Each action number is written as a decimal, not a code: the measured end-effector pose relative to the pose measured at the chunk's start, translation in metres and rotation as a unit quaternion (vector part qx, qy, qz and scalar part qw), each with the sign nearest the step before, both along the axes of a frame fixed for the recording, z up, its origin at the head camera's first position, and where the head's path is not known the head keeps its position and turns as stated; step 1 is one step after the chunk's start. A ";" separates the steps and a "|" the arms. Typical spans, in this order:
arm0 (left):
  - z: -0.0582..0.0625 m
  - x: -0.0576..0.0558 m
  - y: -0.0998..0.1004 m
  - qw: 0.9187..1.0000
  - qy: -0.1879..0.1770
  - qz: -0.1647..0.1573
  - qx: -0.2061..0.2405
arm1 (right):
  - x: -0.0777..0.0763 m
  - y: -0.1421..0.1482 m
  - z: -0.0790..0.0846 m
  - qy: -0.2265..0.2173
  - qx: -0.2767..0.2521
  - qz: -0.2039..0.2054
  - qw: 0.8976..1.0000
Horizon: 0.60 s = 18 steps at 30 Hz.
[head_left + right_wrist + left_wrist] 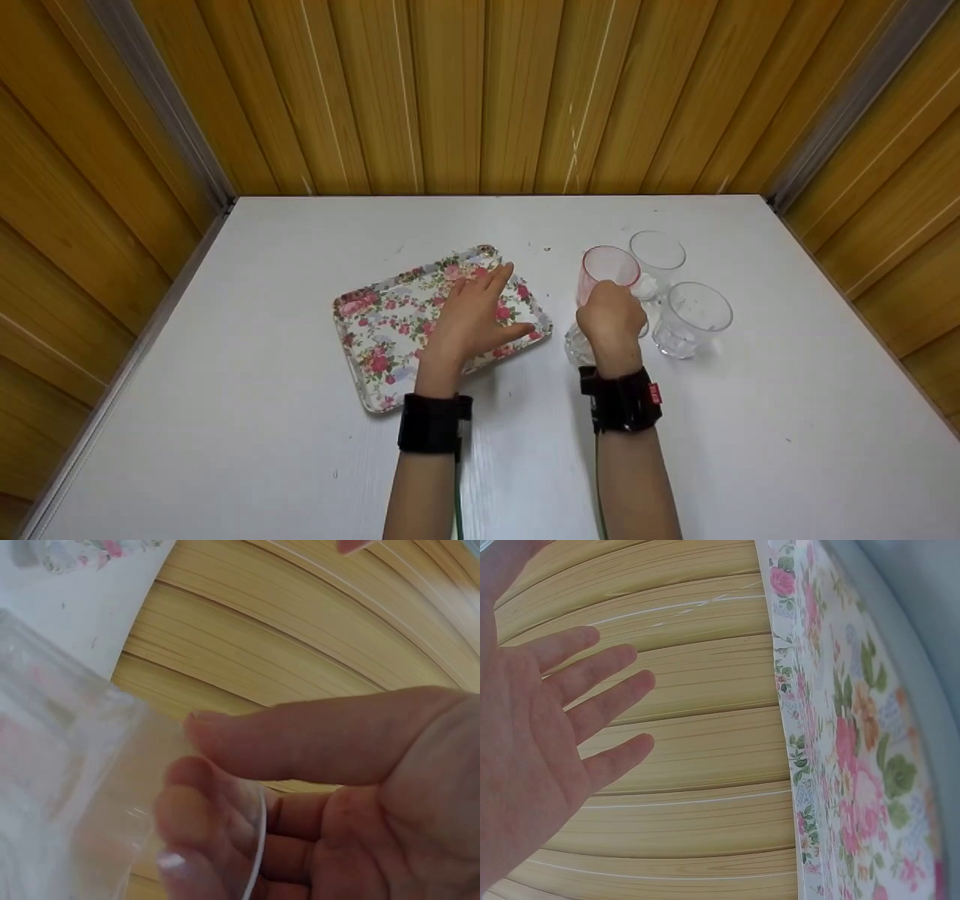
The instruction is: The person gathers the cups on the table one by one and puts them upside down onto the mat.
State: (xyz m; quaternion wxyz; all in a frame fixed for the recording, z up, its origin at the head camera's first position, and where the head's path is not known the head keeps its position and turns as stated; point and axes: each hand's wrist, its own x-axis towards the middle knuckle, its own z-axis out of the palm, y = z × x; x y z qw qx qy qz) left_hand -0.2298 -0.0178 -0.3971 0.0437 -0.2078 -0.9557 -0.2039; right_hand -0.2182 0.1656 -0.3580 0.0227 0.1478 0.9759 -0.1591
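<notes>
My right hand [613, 319] pinches the rim of a clear glass [105, 787], thumb outside and fingers inside in the right wrist view. In the head view that hand hides most of the glass; its thick base shows to the left of the wrist. Just beyond the hand stands a pink-tinted glass [609, 267]. My left hand [472, 319] hovers over a floral tray [390, 330], fingers spread and straight. The left wrist view shows its palm [532, 757] bare, apart from the tray surface.
Two more clear glasses stand right of the pink one: one farther back [658, 253] and one nearer [691, 319]. The tray lies at an angle on the white table [247, 360]. Wood-patterned panels [450, 97] wall off the back and both sides.
</notes>
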 end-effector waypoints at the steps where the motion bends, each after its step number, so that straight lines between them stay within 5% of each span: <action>1: 0.000 0.000 0.000 1.000 0.001 0.000 -0.002 | 0.001 0.000 0.001 0.004 -0.003 0.003 1.000; 8: 0.000 0.000 0.000 1.000 -0.004 -0.007 -0.006 | 0.006 -0.002 0.008 0.052 -0.025 0.035 0.998; 18: 0.001 0.000 0.001 1.000 -0.011 -0.013 -0.006 | 0.008 -0.006 0.008 0.151 -0.106 0.089 0.979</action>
